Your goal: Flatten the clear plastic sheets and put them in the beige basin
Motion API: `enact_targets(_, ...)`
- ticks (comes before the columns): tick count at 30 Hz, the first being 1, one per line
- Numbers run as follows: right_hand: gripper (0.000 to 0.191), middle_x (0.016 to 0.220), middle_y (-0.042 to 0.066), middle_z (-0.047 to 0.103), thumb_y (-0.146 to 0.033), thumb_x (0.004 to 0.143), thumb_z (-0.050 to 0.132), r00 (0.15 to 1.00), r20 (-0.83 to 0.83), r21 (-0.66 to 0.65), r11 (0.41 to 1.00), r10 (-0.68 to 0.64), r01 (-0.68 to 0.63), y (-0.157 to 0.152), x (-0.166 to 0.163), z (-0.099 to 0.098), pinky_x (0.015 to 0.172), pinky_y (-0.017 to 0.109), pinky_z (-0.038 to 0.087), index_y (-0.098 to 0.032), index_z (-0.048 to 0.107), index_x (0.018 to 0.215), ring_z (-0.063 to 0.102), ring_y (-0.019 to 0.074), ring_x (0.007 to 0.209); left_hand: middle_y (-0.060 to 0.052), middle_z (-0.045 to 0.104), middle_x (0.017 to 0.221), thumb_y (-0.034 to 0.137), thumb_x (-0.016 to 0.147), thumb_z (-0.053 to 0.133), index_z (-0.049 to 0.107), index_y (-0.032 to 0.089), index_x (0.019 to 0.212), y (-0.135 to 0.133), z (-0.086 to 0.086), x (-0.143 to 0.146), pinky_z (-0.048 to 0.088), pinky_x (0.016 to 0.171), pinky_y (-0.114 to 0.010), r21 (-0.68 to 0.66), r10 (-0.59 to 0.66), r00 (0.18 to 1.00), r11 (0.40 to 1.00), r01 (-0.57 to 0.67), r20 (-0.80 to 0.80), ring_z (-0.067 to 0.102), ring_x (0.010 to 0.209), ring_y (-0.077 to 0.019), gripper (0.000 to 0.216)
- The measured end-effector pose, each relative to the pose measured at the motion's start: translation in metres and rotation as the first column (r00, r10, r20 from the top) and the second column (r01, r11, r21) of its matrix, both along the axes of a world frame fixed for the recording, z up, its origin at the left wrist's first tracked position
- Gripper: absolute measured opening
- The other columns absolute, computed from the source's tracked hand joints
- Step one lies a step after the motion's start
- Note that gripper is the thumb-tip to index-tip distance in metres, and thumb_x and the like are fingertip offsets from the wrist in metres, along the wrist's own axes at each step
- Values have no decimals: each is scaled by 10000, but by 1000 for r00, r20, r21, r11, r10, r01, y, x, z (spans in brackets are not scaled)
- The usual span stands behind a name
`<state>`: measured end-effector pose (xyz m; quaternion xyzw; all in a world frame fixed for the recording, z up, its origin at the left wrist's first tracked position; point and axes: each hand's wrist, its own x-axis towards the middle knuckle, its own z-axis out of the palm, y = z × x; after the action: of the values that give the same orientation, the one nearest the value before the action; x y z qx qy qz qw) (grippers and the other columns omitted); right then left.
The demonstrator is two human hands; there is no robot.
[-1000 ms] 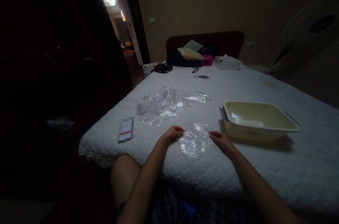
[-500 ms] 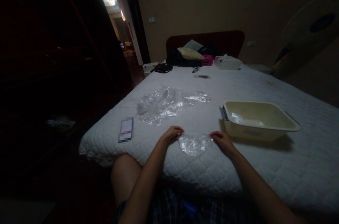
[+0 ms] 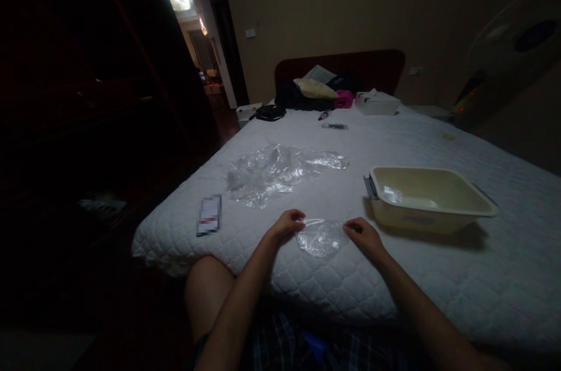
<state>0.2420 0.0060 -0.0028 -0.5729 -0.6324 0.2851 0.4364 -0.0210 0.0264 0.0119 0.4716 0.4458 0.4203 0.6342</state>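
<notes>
A small clear plastic bag (image 3: 321, 238) lies folded on the white quilted mattress (image 3: 385, 283) near its front edge. My left hand (image 3: 287, 224) pinches the bag's upper left corner with closed fingers. My right hand (image 3: 362, 235) pinches the upper right corner the same way. Both forearms reach in from below over the mattress edge.
A pile of crumpled clear plastic bags (image 3: 274, 171) lies further back. A cream plastic basin (image 3: 427, 198) stands to the right. A small card or packet (image 3: 209, 215) lies at the left. Pillows and clothes (image 3: 315, 93) and a white box (image 3: 376, 103) sit by the headboard.
The bag's far half has been folded down toward me, so it now looks about half as tall. Both hands stayed on its corners and drew slightly closer together.
</notes>
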Motion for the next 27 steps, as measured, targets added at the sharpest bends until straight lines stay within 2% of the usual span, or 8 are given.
enact_targets(4, 305, 747, 47, 619, -437, 654, 587, 998, -59, -29, 999, -30, 28, -1, 1, 6, 640, 278, 436, -161, 610, 781, 561, 175, 703, -17, 547, 803, 234, 577, 706, 563, 138, 898, 0, 3, -3, 372, 534, -160, 4, 68, 998, 998, -68, -5, 502, 598, -54, 364)
enact_targets(7, 326, 666, 39, 610, -467, 642, 592, 982, -135, -87, 989, -134, 123, -4, 8, 13, 557, 249, 423, -149, 593, 716, 552, 153, 613, 14, 542, 704, 322, 666, 636, 545, 162, 903, -4, 10, -18, 344, 457, -142, -44, 112, 986, 992, -118, -126, 441, 476, -26, 300)
enact_targets(9, 350, 543, 14, 565, -501, 645, 579, 978, -148, -232, 966, -147, 110, -9, 12, 17, 443, 226, 371, -152, 557, 618, 490, 111, 461, 17, 531, 599, 366, 700, 591, 556, 135, 798, -8, 14, -32, 273, 367, -150, -106, 61, 977, 991, -83, -205, 386, 383, -26, 254)
enact_targets(13, 373, 485, -4, 533, -519, 643, 572, 967, -250, -484, 872, -58, -73, -22, 11, 19, 329, 194, 241, -154, 521, 587, 377, 56, 326, -13, 552, 512, 332, 639, 647, 567, 97, 651, -17, 18, -48, 249, 319, -167, -231, -130, 959, 970, 71, -252, 396, 320, -46, 249)
enact_targets(16, 323, 533, -11, 555, -448, 592, 635, 932, -358, -461, 879, -59, -122, -23, 3, 19, 341, 185, 267, -154, 541, 687, 425, 62, 360, -31, 590, 554, 248, 604, 664, 561, 95, 684, -18, 14, -42, 295, 328, -164, -279, -213, 954, 949, 149, -212, 447, 340, -58, 201)
enact_targets(20, 330, 499, -41, 518, -390, 548, 668, 918, -392, -359, 929, -66, -87, -11, -6, 20, 360, 193, 301, -157, 551, 751, 449, 77, 383, -5, 590, 566, 177, 602, 650, 507, 124, 775, -20, 8, -26, 353, 351, -167, -268, -186, 964, 955, 131, -192, 455, 333, -56, 230)
enact_targets(24, 331, 524, -33, 532, -396, 555, 667, 914, -401, -295, 953, -58, -69, 0, -9, 19, 386, 198, 336, -152, 566, 753, 470, 82, 413, 3, 578, 555, 200, 628, 661, 481, 132, 779, -20, 5, -24, 409, 372, -200, -255, -181, 972, 957, 139, -150, 464, 322, -65, 244)
enact_targets(27, 332, 541, -22, 546, -448, 606, 636, 924, -374, -335, 940, -77, -58, 1, -6, 17, 354, 184, 293, -152, 570, 741, 455, 71, 400, -42, 603, 600, 277, 648, 676, 514, 108, 747, -19, 5, -29, 448, 401, -231, -283, -202, 978, 942, 181, -48, 508, 363, -87, 254)
